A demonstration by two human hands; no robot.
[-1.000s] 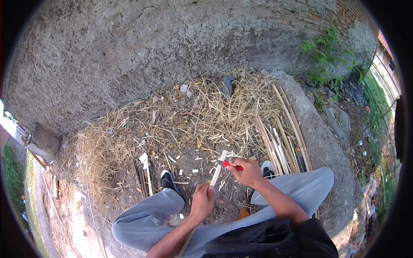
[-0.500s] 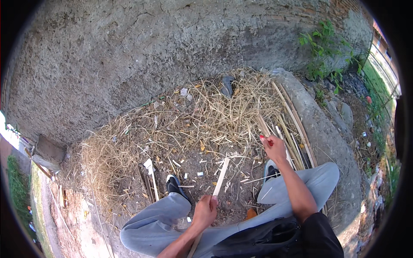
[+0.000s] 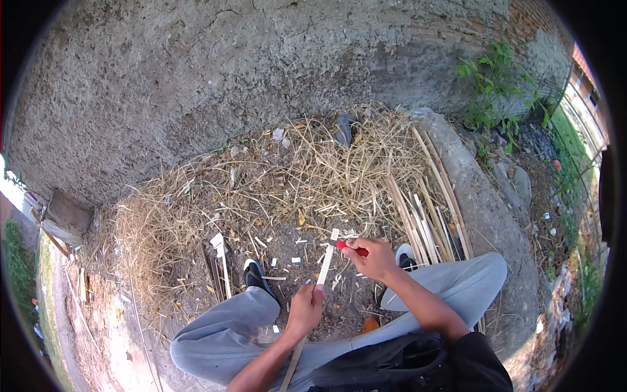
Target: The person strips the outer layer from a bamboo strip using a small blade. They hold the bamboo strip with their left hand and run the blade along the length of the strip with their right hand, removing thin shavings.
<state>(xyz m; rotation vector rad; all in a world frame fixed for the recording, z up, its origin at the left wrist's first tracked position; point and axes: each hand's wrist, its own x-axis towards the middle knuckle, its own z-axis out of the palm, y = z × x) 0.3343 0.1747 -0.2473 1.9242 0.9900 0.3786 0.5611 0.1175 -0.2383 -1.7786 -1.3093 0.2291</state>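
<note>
Lying across the lap, some black cloth (image 3: 379, 369) is seen at the near edge, but whether it is a bag or part of a shirt cannot be told. The two legs in gray pants (image 3: 225, 336) are bent and spread wide. Between the knees, a long, flat, pale wood strip (image 3: 326, 262) is held by the left hand (image 3: 305, 308). The fingers of that hand are closed tight around the strip, with the thumb laid along it. The near part of the strip is hidden by the hand, then is seen again over the lap. A small knife (image 3: 358, 250) with a red handle is held by the right hand (image 3: 375, 259), and its fingers are wrapped around the handle. The dark blade is seen over the strip, close to its far end. Two dark shoes (image 3: 253, 274) with pale toes are set on the dirt, one on each side of the strip. Small pale wood bits (image 3: 339, 282) are scattered on the ground between them. To the right, more long sticks (image 3: 428, 228) are laid side by side, next to a gray stone edge (image 3: 480, 189). Farther off, the ground is covered by dry straw (image 3: 346, 166). Behind it all, a rough gray wall (image 3: 261, 72) is seen, with a leafy green plant (image 3: 493, 85) at its right.
</note>
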